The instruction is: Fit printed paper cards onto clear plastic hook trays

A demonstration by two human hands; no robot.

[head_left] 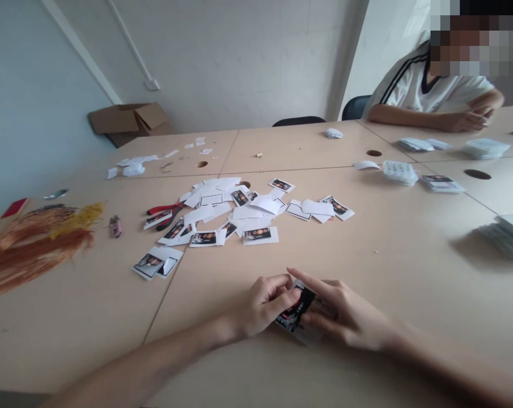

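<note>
Card: the dark printed card (pixel 296 314) sits between your two hands, low in the view and right of centre, tilted, above the near part of the bench (pixel 409 243).
Left hand: your left hand (pixel 265 306) grasps the card, thumb pressed on its printed face, fingers curled at the upper edge.
Right hand: your right hand (pixel 352 317) is at the card's right side, thumb by the edge and index finger stretched towards your left fingers; you cannot tell from this view whether it grips. Something clear seems to lie along the card's lower edge, though blur hides what it is.
Pile: ahead of you and to the left, loose cards (pixel 262 235) overlap, some dark-print side up, others white.
Pliers: the red-and-black pliers (pixel 173 218) lie at the pile's left side, one card over part of the handles.
Left end: pink clippers (pixel 115 226) lie near orange threads (pixel 47 243) and yellow threads (pixel 80 220).
Right side: a stack of packets (pixel 507 235) stands near the edge of your view, with a packet (pixel 442 183) further off.
Across from you: a co-worker (pixel 439 96) leans over the bench, hands together.
Beyond: an open box (pixel 128 122) shows behind the bench's far left corner.
</note>
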